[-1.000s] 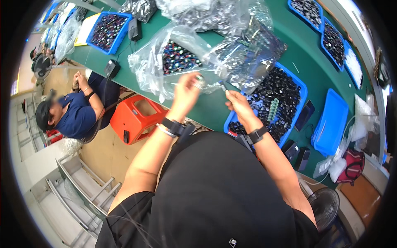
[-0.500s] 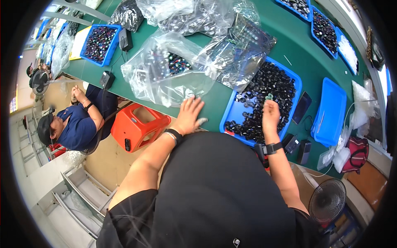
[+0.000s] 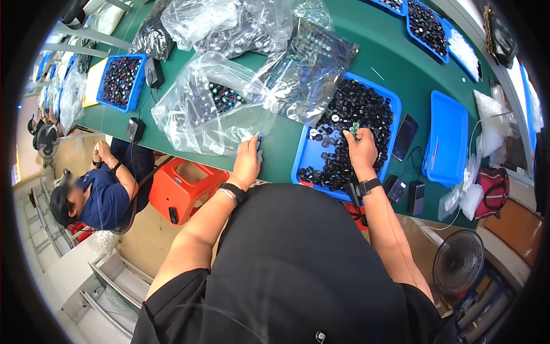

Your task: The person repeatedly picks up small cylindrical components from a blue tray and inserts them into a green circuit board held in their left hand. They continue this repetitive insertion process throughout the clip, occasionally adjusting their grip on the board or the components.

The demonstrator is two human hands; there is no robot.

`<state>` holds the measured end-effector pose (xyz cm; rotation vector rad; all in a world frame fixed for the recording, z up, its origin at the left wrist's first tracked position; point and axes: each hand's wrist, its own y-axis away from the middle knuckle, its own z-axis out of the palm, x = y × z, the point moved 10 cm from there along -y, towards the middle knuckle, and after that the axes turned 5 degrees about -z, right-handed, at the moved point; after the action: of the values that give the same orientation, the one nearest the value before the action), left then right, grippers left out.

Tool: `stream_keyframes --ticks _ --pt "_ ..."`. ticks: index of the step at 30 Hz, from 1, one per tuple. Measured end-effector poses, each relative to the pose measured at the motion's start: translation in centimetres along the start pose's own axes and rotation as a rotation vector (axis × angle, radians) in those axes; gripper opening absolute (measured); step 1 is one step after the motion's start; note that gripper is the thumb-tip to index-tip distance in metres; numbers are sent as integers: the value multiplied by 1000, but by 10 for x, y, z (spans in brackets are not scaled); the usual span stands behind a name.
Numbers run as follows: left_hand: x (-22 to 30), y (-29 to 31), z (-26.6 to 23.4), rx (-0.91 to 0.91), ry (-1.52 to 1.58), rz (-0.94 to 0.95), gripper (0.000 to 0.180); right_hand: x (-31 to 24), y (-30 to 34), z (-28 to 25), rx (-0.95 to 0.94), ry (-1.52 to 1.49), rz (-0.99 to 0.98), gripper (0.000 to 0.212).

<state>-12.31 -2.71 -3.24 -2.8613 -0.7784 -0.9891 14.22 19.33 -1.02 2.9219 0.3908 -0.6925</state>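
Observation:
My right hand [image 3: 362,152] is over the blue tray [image 3: 309,163], its fingers pinched on a small green circuit board [image 3: 355,128]. Many small black round parts [image 3: 366,103] fill most of that tray, thinning out on its left side. My left hand [image 3: 247,163] is at the table's near edge, fingers drawn together. A bit of blue shows at its fingertips, too small to name. Just beyond it lies a large clear plastic bag [image 3: 189,123] with small dark round parts with coloured wires [image 3: 225,98] inside.
More filled bags [image 3: 240,28] are heaped behind. A phone [image 3: 405,136] and an unfilled blue tray [image 3: 444,137] lie to the right. Another tray of parts [image 3: 139,86] sits at left. A red stool [image 3: 183,186] and a seated co-worker [image 3: 106,186] are left; a fan [image 3: 458,261] is right.
My left hand has gone from spread fingers to fingers drawn together. The right hand still holds the circuit board, now low over the black parts. The view has shifted slightly.

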Motion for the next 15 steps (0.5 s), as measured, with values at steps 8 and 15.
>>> stream_keyframes --ticks 8,15 --pt "98 -46 4 -212 430 46 39 9 -3 -3 -28 -10 -73 23" --pt "193 -67 28 -38 304 343 41 28 4 -21 95 -468 -9 21"
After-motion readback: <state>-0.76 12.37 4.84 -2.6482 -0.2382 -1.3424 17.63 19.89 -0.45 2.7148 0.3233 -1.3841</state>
